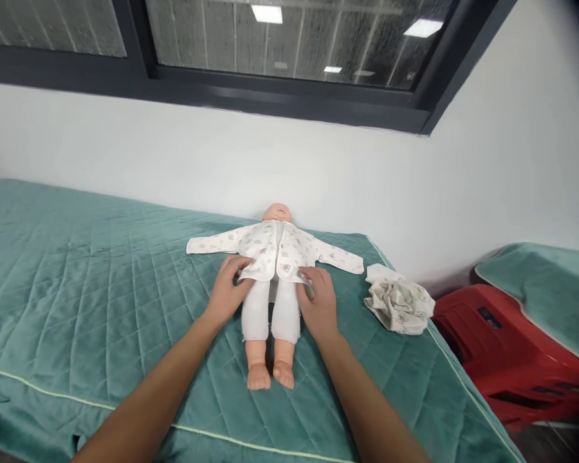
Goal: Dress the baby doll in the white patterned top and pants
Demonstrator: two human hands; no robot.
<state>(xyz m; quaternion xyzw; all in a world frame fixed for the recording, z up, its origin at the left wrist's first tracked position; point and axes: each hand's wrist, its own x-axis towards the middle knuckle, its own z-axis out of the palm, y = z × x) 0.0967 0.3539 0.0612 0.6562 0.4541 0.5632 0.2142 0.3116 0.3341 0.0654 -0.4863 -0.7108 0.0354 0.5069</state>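
A baby doll (257, 366) lies on its back, feet toward me, on a green quilted cover. It wears a white printed baby jacket (260, 247) with the sleeves spread wide and the front edges meeting at the middle. White cloth covers its legs; its feet are bare. At the jacket's lower left corner, my left hand (229, 289) pinches the hem between thumb and fingers. My right hand (320, 301) grips the hem at the lower right corner, its thumb partly hidden by the cloth and fingers.
A crumpled printed cloth (399, 302) lies on the green quilted cover (125, 308) to the right. Beyond the bed's right edge stands a red plastic stool (506, 341), partly under green fabric (550, 289). A white wall and a dark-framed window (280, 96) rise behind.
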